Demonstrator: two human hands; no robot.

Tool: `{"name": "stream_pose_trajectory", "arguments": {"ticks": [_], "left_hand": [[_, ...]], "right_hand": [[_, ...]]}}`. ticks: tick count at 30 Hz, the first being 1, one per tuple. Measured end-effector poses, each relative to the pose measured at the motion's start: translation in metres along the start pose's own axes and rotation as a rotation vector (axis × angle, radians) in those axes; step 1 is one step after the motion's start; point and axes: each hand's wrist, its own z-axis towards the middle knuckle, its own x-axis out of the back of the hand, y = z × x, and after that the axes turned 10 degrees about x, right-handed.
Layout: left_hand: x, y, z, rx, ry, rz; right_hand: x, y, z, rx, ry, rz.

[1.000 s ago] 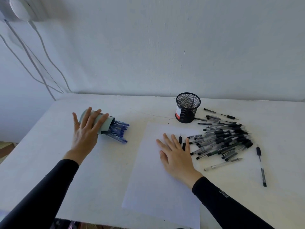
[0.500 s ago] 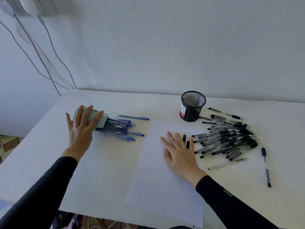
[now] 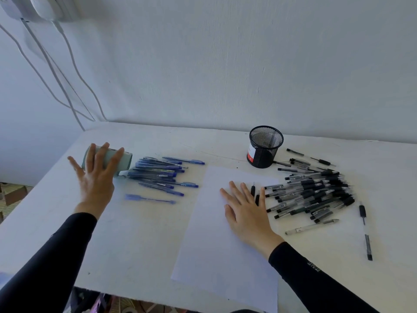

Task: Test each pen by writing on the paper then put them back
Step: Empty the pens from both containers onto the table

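A white sheet of paper lies in the middle of the white table. My right hand rests flat on its upper right part, fingers spread. My left hand lies with straight fingers over a pale green cup tipped on its side at the left. Several blue pens are spilled out of its mouth, between the cup and the paper. One blue pen lies apart in front of them, blurred. A heap of black pens lies right of the paper, touching my right fingertips.
A black mesh pen cup stands upright behind the paper's far right corner. Stray black pens lie near the right side. White cables hang down the wall at the left. The table's front edge runs just below the paper.
My left hand has drawn the green cup to the left, and the blue pens have slid out onto the table. One pen has rolled forward. My right hand stays on the paper.
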Motion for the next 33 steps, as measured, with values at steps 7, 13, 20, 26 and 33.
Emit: {"name": "stream_pose_trajectory", "arguments": {"ticks": [7,13,20,26,33], "left_hand": [[0.0,0.001,0.004,0.263,-0.065,-0.217],[-0.003,0.017,0.005,0.341,0.009,-0.457],[-0.002,0.051,0.033,0.334,-0.026,-0.714],[0.006,0.114,0.055,0.399,-0.287,-0.957],[-0.01,0.185,0.064,0.369,-0.426,-0.966]], "right_hand": [[0.026,-0.019,0.048,0.056,0.125,0.07],[0.008,-0.041,0.107,0.112,-0.025,0.054],[-0.017,-0.073,0.136,0.151,-0.048,0.056],[-0.01,-0.072,0.135,0.2,-0.032,0.132],[0.02,0.009,0.053,0.11,0.58,0.402]]}}
